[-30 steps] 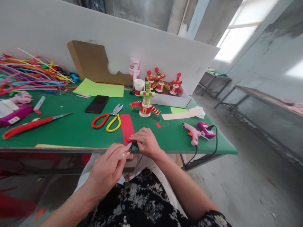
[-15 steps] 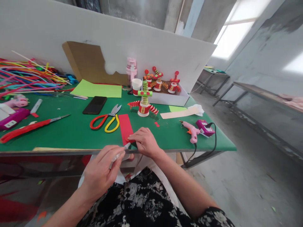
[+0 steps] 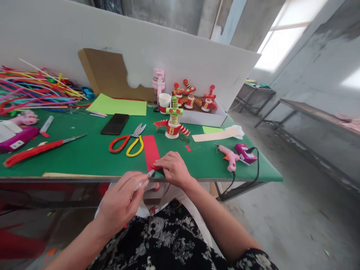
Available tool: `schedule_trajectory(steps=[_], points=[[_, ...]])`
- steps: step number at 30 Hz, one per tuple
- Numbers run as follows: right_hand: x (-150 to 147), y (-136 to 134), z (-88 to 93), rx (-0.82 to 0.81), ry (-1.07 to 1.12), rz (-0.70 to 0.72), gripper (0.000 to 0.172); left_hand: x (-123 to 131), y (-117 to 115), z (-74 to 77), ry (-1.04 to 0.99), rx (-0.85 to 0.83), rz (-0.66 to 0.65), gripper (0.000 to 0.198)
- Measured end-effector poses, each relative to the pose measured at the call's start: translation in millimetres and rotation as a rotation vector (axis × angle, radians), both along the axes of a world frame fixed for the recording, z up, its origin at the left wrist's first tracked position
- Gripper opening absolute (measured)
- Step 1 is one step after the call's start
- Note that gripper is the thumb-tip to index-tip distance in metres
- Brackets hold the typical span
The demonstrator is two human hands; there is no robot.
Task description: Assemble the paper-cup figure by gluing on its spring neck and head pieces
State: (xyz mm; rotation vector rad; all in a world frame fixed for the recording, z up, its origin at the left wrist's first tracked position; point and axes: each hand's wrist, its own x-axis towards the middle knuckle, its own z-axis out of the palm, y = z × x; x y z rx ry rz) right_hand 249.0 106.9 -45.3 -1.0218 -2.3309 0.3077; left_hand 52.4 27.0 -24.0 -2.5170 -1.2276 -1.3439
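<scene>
A pen with a pale, clear barrel is gripped in my left hand, its tip at the near end of a red paper strip. My right hand lies at the table's front edge, fingers bent together. Its fingertips press a small red piece against the strip; most of that piece is hidden. Left of the strip lie scissors with one red and one yellow handle. Beyond it stands a paper-cup figure with folded red arms and a green head.
Similar figures sit in a white box at the back. A pink glue gun with a cable lies at right. At left are a phone, a red-handled tool, green paper and many pipe cleaners.
The view has shifted slightly, so the table's things appear a little further right. Both hands keep nearly the same pose, with the pen tip still at the strip's near end.
</scene>
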Motion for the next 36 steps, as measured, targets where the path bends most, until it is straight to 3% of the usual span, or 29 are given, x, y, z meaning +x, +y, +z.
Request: schedule_trajectory(steps=[6,13,16,19,25,29,36], points=[[0.9,0.3,-0.6,-0.019,0.029,0.005,0.04,-12.7,-0.8,9.4,-0.09,-0.019,0.048,0.016],[3.8,-0.9,-0.8,-0.075,0.14,0.015,0.038,-33.8,-18.5,17.9,-0.362,0.055,0.278,0.023],[7.9,3.6,-2.2,-0.139,0.318,-0.027,0.038,-39.3,-23.4,14.4,-0.287,0.064,0.321,0.037],[8.9,8.9,-2.5,-0.203,0.41,-0.144,0.034,-39.3,-26.1,11.2,-0.219,0.111,0.243,0.049],[2.0,0.3,3.6,-0.177,0.138,-0.176,0.033,-30.6,-29.3,8.5,-0.172,0.149,0.151,0.055],[-0.7,-1.3,8.6,-0.154,-0.043,-0.282,0.024,-25.0,-27.8,7.8,-0.155,0.143,0.074,0.057],[7.2,1.7,25.3,-0.199,-0.303,-0.303,0.02,-6.3,-14.4,18.8,-0.123,0.205,0.001,0.052]])
